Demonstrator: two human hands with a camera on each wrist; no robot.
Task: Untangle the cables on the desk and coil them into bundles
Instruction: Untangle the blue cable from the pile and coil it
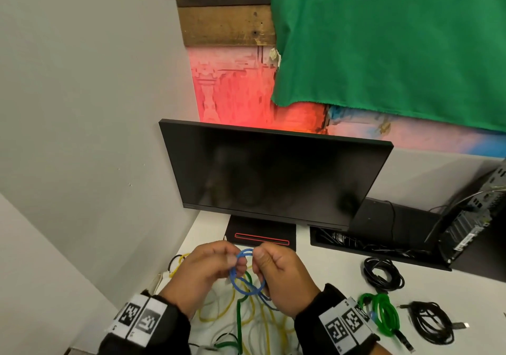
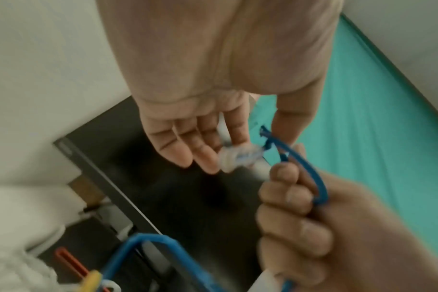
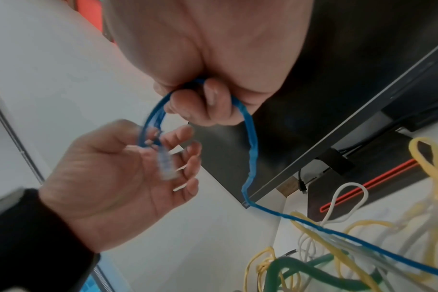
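1. Both hands are up over the desk [image 1: 328,259], just in front of the monitor [image 1: 273,174].
2. The blue cable [image 1: 247,286] makes a small loop between the two hands.
3. The right hand [image 1: 282,278] is a fist. Its fingers curl tight round the blue cable. The right wrist view shows the cable going into the fist and out the other side.
4. The left hand [image 1: 202,270] has loose, half-bent fingers. The clear plug [image 3: 166,162] at the end of the blue cable lies against them. The thumb is near the cable. The wrist views are blurry, so I cannot tell if this hand really pinches the plug or only touches it.
5. From the right fist, the blue cable drops down to the desk. There it runs into a messy pile [image 1: 246,319] of yellow, white and green cables, right under the hands.
6. To the right of the hands, a green bundle [image 1: 382,313] lies on the desk.
7. Two black bundles lie near it: one behind [image 1: 383,272], one to its right [image 1: 430,322].
8. A big green cloth [image 1: 397,40] hangs on the wall behind the monitor.
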